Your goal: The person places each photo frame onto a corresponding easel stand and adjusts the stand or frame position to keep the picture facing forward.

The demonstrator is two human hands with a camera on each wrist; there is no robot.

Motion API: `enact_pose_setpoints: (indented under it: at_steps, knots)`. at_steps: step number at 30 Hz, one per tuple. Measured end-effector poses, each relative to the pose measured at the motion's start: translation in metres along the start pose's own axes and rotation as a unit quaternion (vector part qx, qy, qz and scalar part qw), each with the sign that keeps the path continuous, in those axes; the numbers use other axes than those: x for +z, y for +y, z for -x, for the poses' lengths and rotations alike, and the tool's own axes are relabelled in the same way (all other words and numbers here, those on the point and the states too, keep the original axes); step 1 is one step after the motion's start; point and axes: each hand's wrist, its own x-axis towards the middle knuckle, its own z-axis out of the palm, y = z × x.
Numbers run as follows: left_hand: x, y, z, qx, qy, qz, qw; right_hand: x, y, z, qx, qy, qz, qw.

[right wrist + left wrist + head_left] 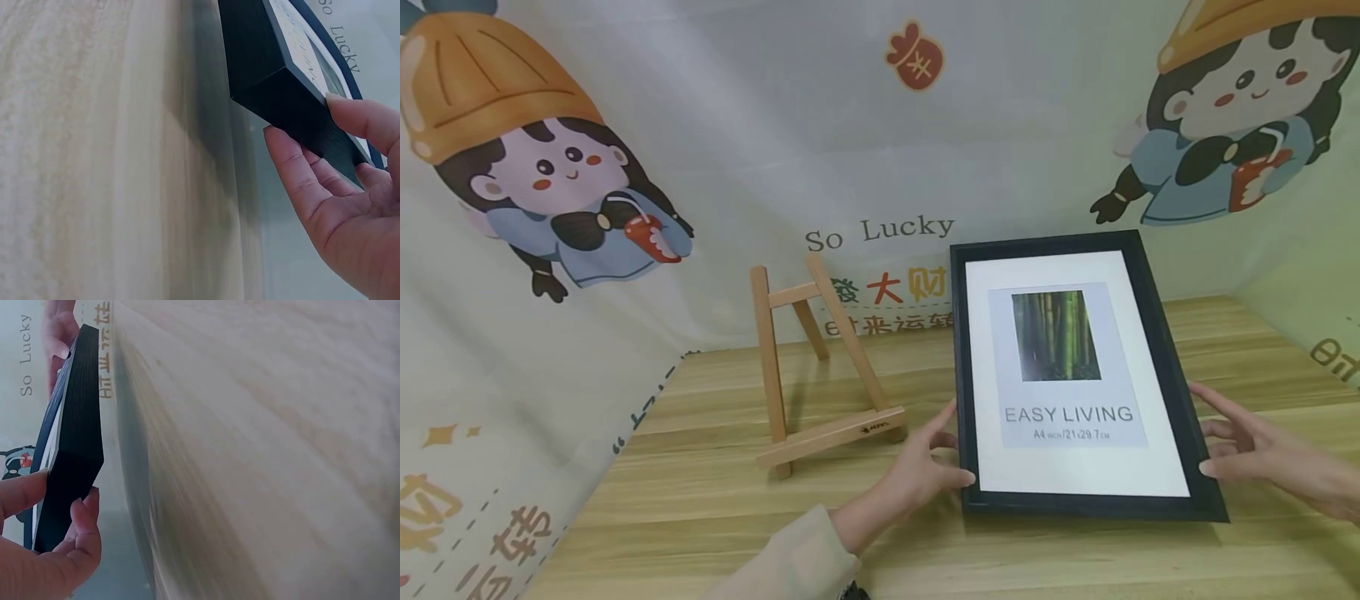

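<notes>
A black picture frame (1172, 375) with a white mat and a small bamboo print is held upright, leaning back slightly, on the right side of the head view. My left hand (925, 467) grips its left edge low down, thumb on the front face and fingers behind. On the opposite edge, my right hand (1255, 442) pinches the frame the same way. Both wrist views show the frame's thick black side (78, 419) raised over the wooden surface, with a shadow beneath. Left of the frame stands a small wooden easel (831, 429) with a front ledge.
A light wood-grain tabletop (685, 517) lies under everything. Behind and to the sides hangs a white cloth (737, 125) printed with cartoon figures and lettering. The easel's splayed legs stand close to my left hand.
</notes>
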Motion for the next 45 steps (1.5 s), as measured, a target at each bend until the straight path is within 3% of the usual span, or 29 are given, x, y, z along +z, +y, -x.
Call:
enact_pose_setpoints:
  at_steps: [6, 16, 20, 28, 36, 45]
  knots:
    - [-0.001, 0.001, 0.002, 0.025, 0.007, 0.012, 0.9996, 0.0, -0.003, -0.003, -0.012, 0.021, 0.016, 0.9996]
    - [-0.005, -0.001, -0.002, 0.048, 0.032, -0.011, 0.9983, 0.0, -0.011, -0.005, -0.031, 0.048, 0.026, 0.998]
    - [-0.008, -0.001, -0.003, 0.057, 0.041, -0.017, 0.9974, 0.001, -0.016, -0.007, -0.062, 0.049, 0.022, 0.9966]
    - [-0.01, -0.003, -0.007, 0.093, 0.06, -0.02, 0.9937, 0.003, -0.022, -0.01, -0.132, 0.08, 0.032, 0.9875]
    - [-0.016, -0.004, -0.011, 0.116, 0.088, -0.039, 0.9885, 0.006, -0.032, -0.019, -0.168, 0.11, 0.044, 0.9786]
    - [-0.023, -0.005, -0.014, 0.141, 0.101, -0.041, 0.984, 0.008, -0.045, -0.027, -0.18, 0.14, 0.074, 0.9709]
